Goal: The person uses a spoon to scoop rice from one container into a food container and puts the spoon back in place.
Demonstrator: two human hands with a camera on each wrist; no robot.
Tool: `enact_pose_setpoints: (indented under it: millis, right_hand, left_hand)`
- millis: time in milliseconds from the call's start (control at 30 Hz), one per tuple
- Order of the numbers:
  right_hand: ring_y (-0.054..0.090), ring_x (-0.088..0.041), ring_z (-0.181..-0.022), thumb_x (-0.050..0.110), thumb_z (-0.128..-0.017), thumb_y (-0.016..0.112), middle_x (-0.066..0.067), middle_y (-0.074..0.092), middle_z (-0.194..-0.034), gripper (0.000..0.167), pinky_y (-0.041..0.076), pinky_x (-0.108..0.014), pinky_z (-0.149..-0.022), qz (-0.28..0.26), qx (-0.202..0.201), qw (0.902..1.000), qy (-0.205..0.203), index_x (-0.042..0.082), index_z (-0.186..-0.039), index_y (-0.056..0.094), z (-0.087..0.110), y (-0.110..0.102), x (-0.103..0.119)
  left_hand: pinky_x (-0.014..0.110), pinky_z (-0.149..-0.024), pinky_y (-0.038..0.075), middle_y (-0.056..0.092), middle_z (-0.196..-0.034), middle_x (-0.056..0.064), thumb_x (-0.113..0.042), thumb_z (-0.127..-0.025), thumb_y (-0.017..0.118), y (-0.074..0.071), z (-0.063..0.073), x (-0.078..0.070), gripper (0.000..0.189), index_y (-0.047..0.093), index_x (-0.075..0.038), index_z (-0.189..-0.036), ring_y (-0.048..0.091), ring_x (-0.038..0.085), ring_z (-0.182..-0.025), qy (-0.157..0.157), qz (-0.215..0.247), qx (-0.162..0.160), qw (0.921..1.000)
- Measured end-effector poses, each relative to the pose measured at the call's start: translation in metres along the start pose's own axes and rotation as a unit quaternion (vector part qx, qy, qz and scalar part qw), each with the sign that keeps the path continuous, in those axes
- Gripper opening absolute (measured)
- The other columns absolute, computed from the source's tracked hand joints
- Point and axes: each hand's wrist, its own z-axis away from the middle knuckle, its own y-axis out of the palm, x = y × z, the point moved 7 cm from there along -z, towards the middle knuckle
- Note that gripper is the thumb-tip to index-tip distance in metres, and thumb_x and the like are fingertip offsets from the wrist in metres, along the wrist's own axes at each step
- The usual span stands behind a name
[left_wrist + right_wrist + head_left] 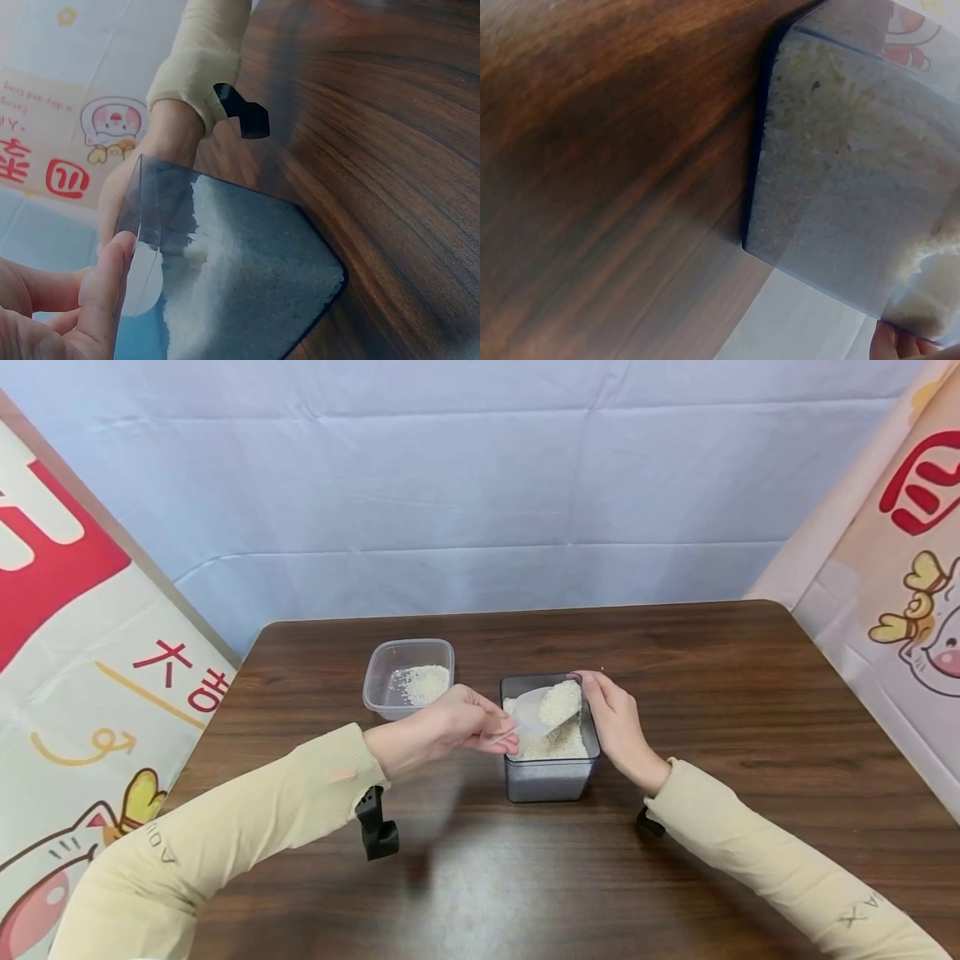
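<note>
My left hand (468,720) pinches the handle of a translucent scoop (531,712), thumb against fingers. White rice (561,702) fills the scoop's far end, which is over the mouth of a dark-tinted clear container (551,783). More rice (555,745) lies inside that container, and it shows through the wall in both wrist views. My right hand (618,727) grips the container's right side, thumb by the rim and the other fingers mostly hidden. In the left wrist view, the left hand's fingers (105,300) are close beside the container wall.
A shallow clear plastic box (382,697) with some rice stands on the brown wooden table (697,668), left of the container and behind the left wrist. Black wrist cameras (377,827) hang below the sleeves. A pale cloth (450,485) hangs behind the table, with printed sheets either side.
</note>
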Motion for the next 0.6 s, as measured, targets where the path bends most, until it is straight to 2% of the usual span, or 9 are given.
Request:
enact_pose_setpoints:
  millis: [233,600]
  right_hand:
    - [0.052,-0.026,-0.113,0.028,-0.101,0.033,-0.017,0.060,-0.115,0.041,0.040,-0.038,-0.099,-0.009,0.002,1.0000,-0.003,0.000,-0.115,0.059,0.0000,0.0003,0.0005]
    - [0.052,-0.026,-0.112,0.029,-0.100,0.033,-0.017,0.060,-0.114,0.042,0.040,-0.037,-0.098,-0.006,-0.002,1.0000,0.002,-0.001,-0.115,0.059,-0.0004,-0.0004,0.0013]
  left_hand:
    - [0.029,-0.074,0.056,0.065,-0.076,0.019,0.007,-0.088,0.053,-0.0004,0.0004,0.0007,0.023,0.056,0.019,-0.108,0.064,0.017,-0.066,0.010,-0.002,0.010,0.9999]
    - [0.032,-0.077,0.055,0.065,-0.079,0.021,0.007,-0.088,0.052,-0.0036,0.0025,0.0014,0.024,0.055,0.018,-0.109,0.064,0.017,-0.065,0.016,0.002,0.009,0.9998]
